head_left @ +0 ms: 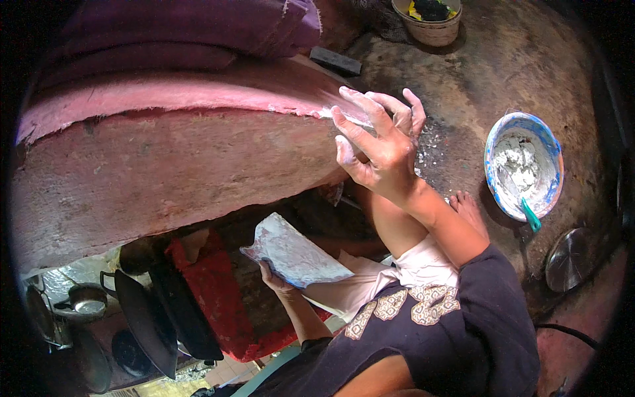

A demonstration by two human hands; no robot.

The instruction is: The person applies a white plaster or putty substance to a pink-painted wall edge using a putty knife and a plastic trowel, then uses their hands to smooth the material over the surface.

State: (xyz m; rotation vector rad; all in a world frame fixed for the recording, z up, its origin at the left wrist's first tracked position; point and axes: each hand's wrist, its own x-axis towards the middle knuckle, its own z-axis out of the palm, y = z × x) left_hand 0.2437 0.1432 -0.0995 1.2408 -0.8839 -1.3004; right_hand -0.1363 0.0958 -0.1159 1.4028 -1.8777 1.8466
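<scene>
My left hand (275,280) grips a flat piece of board (291,251) by its edge; a pale white-grey layer covers its upper face. My right hand (387,149) is raised by the end of a pink-topped ledge (198,96), its fingers spread and bent, dusted with white. Nothing shows between those fingers. White smears mark the ledge's edge just behind the fingertips. At the right, a blue and white bowl (491,155) holds lumpy white paste (519,162), and a tool with a green handle (531,215) leans in it.
White crumbs (430,145) lie scattered on the brown surface beside my right hand. A small bucket (433,30) stands at the far side, near a dark block (335,61). A round metal lid (569,260) lies at right. Dark pans (142,317) and a red-edged box (231,331) fill the lower left.
</scene>
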